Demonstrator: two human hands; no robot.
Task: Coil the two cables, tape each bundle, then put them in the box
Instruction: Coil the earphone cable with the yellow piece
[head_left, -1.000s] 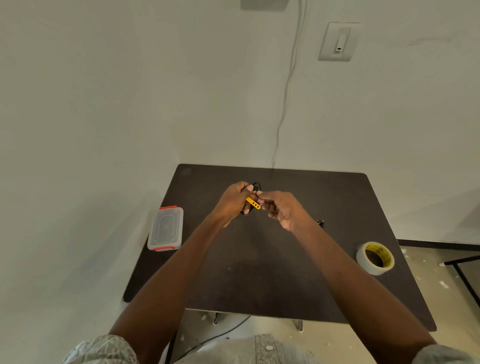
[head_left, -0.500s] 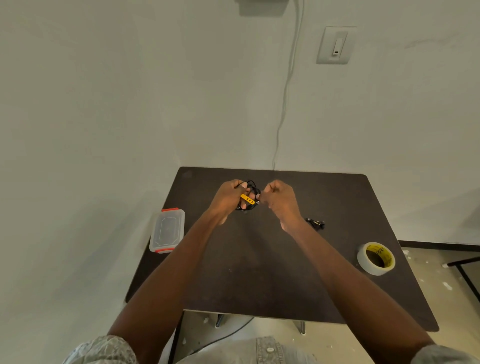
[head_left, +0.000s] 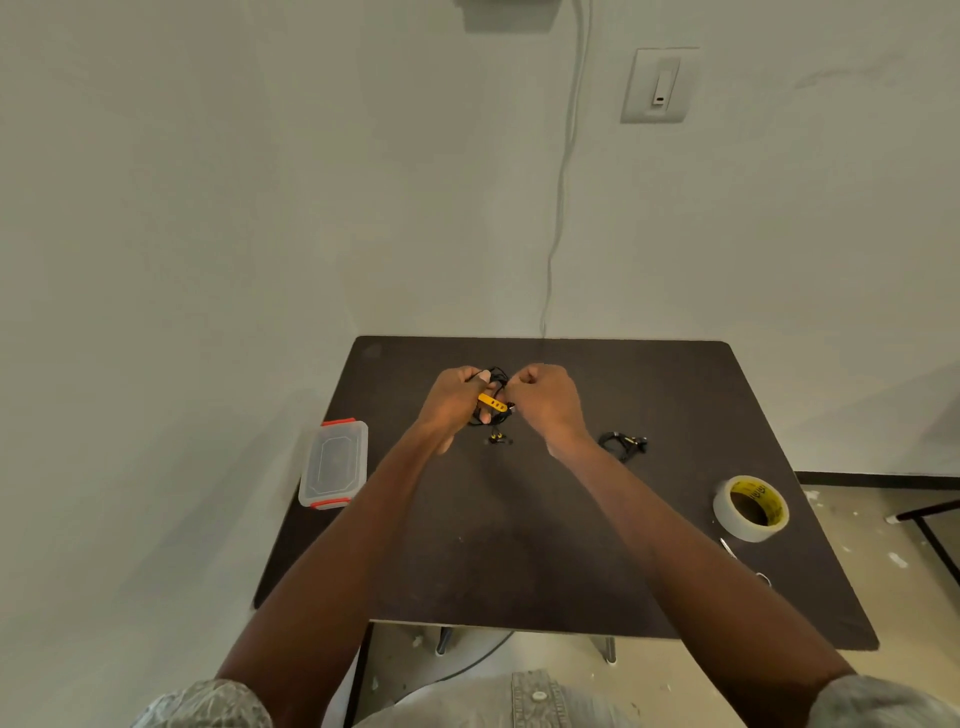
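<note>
Bench (head_left: 519, 545): dark top, carrying all items. Box (head_left: 335, 463), lid on, at the left edge; it must be opened before anything goes in. Tape roll (head_left: 751, 508) near the right edge, well apart from both hands. Left hand (head_left: 453, 402) clenched on a black cable (head_left: 493, 401) with a yellow tab, held above the far middle of the bench. Right hand (head_left: 545, 400) clenched, apparently pinching the same cable. Second cable (head_left: 622, 443) lies loose to the right. Risk: the untaped coil may spring apart if either grip slackens while reaching for tape.

Matt dark table (head_left: 519, 561), clear plastic box (head_left: 335, 462), glossy tape roll (head_left: 750, 506)
</note>
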